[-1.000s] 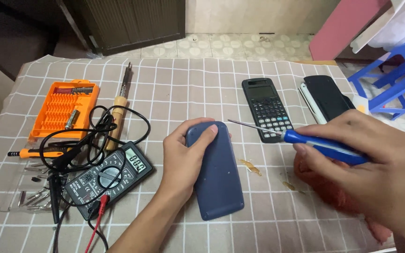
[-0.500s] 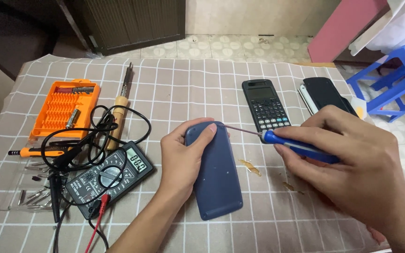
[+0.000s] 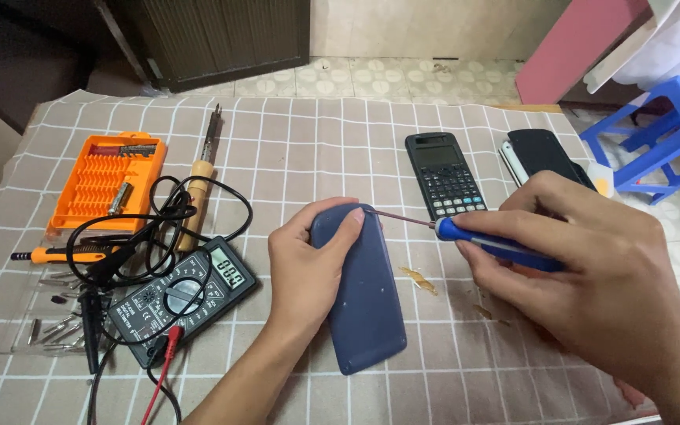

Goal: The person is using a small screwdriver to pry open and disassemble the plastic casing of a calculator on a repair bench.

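A dark blue calculator back shell (image 3: 367, 303) lies face down on the checked tablecloth. My left hand (image 3: 308, 264) presses on its upper left part, thumb on the top edge. My right hand (image 3: 592, 271) grips a blue-handled screwdriver (image 3: 485, 242). Its thin shaft points left and the tip touches the shell's top right corner.
A black calculator (image 3: 442, 175) lies beyond the shell, and a black case (image 3: 545, 156) at the right. To the left are a multimeter (image 3: 186, 295) with tangled leads, a soldering iron (image 3: 202, 177), an orange bit set (image 3: 108, 185) and a clear tray of bits (image 3: 37, 315). A blue stool (image 3: 663, 130) stands off the table's right edge.
My right hand has moved left with the screwdriver, bringing its tip to the shell's top right corner. My left hand has stayed on the shell.
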